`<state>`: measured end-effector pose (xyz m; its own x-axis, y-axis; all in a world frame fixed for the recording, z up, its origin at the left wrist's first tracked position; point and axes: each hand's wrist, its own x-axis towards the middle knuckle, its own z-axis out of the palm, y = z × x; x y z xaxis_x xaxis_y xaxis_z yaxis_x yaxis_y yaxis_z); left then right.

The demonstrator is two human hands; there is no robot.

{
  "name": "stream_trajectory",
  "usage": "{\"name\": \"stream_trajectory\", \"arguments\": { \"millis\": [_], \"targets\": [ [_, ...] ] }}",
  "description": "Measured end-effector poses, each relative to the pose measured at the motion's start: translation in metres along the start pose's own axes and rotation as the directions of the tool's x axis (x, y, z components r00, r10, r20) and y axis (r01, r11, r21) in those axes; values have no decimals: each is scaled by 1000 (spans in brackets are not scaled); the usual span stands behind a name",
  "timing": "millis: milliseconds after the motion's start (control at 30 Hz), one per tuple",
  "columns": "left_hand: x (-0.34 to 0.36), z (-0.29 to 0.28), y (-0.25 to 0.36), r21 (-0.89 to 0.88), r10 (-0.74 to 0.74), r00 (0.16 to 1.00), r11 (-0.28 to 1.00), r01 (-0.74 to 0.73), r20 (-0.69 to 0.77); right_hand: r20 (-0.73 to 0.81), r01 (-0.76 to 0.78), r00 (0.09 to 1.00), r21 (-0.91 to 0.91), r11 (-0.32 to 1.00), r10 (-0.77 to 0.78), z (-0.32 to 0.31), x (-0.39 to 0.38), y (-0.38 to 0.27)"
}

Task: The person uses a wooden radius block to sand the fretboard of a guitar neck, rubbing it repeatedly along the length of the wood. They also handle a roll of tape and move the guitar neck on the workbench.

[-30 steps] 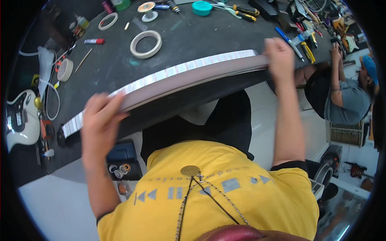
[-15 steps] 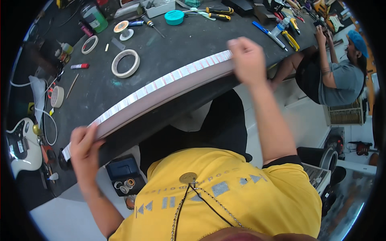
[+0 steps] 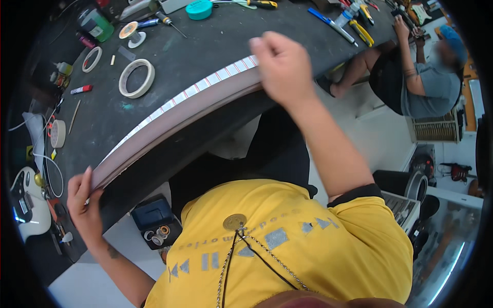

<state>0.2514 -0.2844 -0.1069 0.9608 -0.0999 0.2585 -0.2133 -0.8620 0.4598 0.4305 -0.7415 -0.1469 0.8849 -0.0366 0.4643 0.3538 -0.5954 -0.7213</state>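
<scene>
A long, narrow bar spans the space between my hands along the near edge of the dark bench. Its broad side is dull brown, and its far edge carries a white band crossed by thin reddish lines. What the bar is, I cannot tell. My right hand is closed around its far right end, fingers curled over it. At the lower left end, my left hand grips it between thumb and fingers. Both ends are partly hidden by my hands. The bar looks curved in this wide view.
On the bench lie a masking tape roll, a solder spool, a red marker, a blue pen-like tool and yellow-handled pliers. A white guitar body is at left. Another person sits at right.
The bar and both hands have shifted left in view, the right hand also upward and the left slightly down. The bench items have moved left and up in view too.
</scene>
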Motion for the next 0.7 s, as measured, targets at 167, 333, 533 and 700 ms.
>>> {"name": "stream_trajectory", "arguments": {
  "millis": [167,333,533,700],
  "targets": [
    [63,76,83,2,249,966,968,-249,-69,-116,-135,982,105,985,147,-56,39,104],
    [93,108,133,36,291,956,956,-290,-24,-27,-168,985,47,985,170,-117,67,172],
    [-1,2,7,68,2,1000,998,0,-29,80,-9,997,-56,998,14,-2,0,10],
    [107,121,138,46,362,919,932,-359,-157,-62,-113,990,188,976,126,-135,82,205]
  ]
}}
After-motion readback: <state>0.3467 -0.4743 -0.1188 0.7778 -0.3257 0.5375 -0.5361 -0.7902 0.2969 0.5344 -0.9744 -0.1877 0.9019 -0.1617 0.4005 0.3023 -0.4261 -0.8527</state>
